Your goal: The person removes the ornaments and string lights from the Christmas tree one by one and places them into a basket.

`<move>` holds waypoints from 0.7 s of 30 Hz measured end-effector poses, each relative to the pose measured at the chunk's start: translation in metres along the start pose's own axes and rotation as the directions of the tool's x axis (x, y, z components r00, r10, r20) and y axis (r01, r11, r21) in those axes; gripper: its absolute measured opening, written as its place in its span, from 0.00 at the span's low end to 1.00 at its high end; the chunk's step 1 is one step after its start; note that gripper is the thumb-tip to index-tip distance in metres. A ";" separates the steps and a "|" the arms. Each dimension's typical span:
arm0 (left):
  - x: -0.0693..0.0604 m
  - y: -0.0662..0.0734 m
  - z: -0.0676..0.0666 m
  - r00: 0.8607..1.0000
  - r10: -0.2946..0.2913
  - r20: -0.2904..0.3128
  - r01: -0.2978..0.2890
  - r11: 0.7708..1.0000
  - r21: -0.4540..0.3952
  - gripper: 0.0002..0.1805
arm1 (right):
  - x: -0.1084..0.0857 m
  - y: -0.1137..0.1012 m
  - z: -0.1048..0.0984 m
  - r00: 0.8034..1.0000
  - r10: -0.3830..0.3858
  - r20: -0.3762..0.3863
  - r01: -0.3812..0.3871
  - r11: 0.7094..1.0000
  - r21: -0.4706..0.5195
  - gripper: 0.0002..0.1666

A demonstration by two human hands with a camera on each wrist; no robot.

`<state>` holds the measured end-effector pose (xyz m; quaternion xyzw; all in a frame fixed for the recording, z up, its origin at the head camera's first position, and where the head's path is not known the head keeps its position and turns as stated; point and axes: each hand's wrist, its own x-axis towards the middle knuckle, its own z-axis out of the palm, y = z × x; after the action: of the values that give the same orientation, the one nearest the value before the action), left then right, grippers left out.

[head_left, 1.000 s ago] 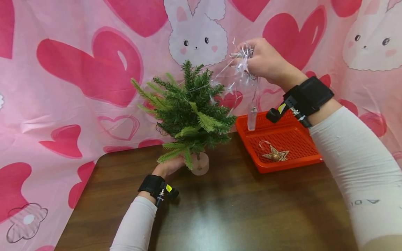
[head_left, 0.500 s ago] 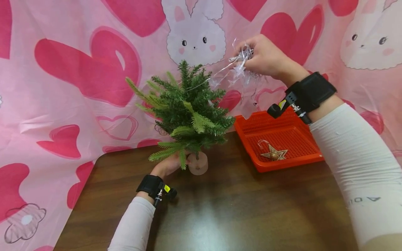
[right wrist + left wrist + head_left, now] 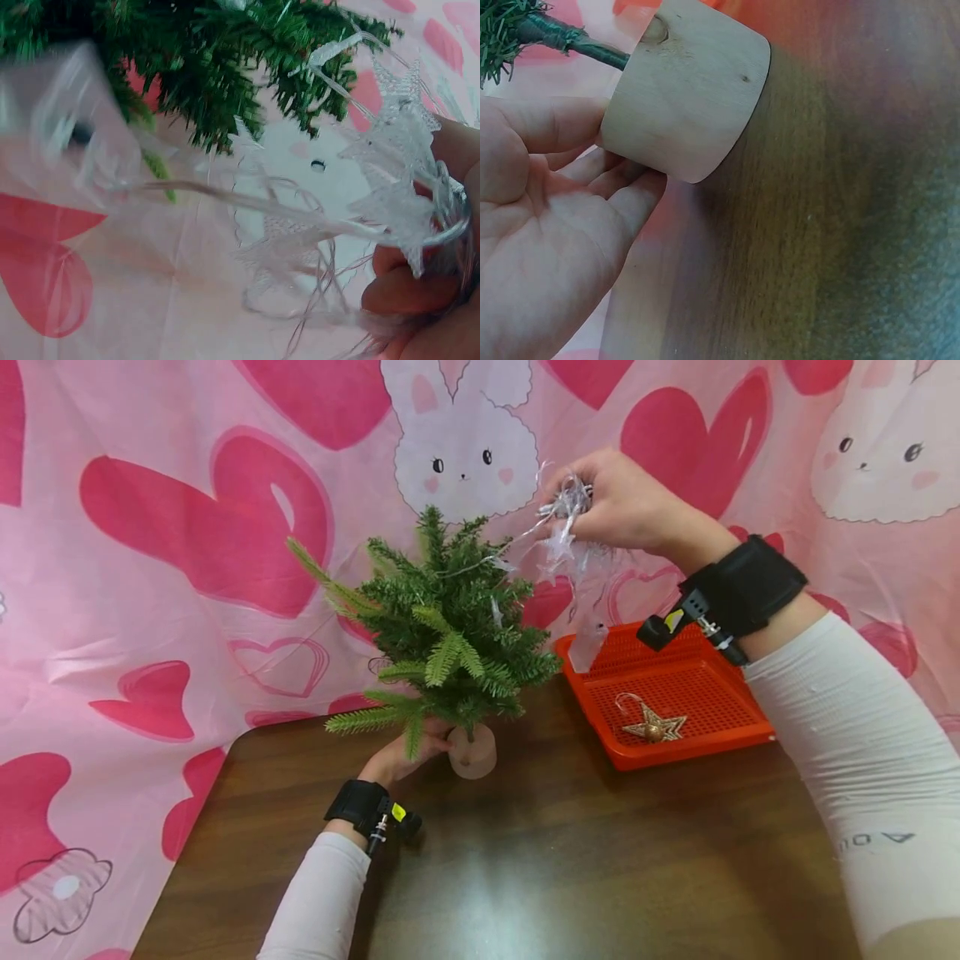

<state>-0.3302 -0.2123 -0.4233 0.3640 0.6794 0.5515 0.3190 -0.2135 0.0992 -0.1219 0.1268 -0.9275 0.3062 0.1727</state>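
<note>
A small artificial Christmas tree (image 3: 465, 635) stands on a round wooden base (image 3: 686, 94). My left hand (image 3: 408, 756) holds this base at its left side; in the left wrist view the thumb lies against its edge and the fingertips are hidden behind it. To the right of the treetop, my right hand (image 3: 618, 506) grips a bundle of clear string lights (image 3: 566, 506) with star-shaped covers. One strand runs from the bundle into the upper branches. Below the hand dangles a clear plastic piece (image 3: 587, 647), blurred in the right wrist view. Several star lights (image 3: 397, 180) hang by the fingers.
An orange plastic basket (image 3: 637, 756) sits on the table right of the tree, holding a gold star ornament (image 3: 656, 725) and a hook-shaped piece (image 3: 628, 700). Behind the wooden table (image 3: 570, 860) hangs a pink cloth (image 3: 180, 410) with hearts and rabbits.
The tree has turned a little, its light-green branches shifting left. My right hand has moved slightly left with the string lights, and the dangling clear piece has swung. The left hand remains at the base.
</note>
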 end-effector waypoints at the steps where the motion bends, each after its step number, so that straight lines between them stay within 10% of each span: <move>1: -0.001 0.000 0.000 1.000 -0.004 -0.009 0.004 1.000 -0.007 0.31 | 0.000 -0.003 0.001 1.000 0.003 0.015 -0.003 1.000 -0.029 0.10; 5: 0.000 0.000 0.001 0.997 -0.005 -0.078 0.005 1.000 -0.002 0.22 | -0.002 -0.012 -0.001 0.995 0.030 0.094 -0.020 0.995 -0.097 0.07; 10: 0.003 0.000 0.000 0.990 -0.030 -0.138 0.025 0.999 -0.033 0.12 | -0.006 -0.017 -0.004 0.969 0.047 0.243 -0.076 0.991 0.111 0.11; 21: 0.004 -0.003 0.000 0.985 -0.088 -0.147 0.082 0.996 -0.046 0.11 | -0.008 -0.005 0.013 0.913 -0.076 0.400 -0.141 0.863 0.484 0.10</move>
<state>-0.3329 -0.2089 -0.4260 0.2862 0.7052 0.5763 0.2978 -0.2071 0.0884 -0.1318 0.2120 -0.8326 0.5072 -0.0681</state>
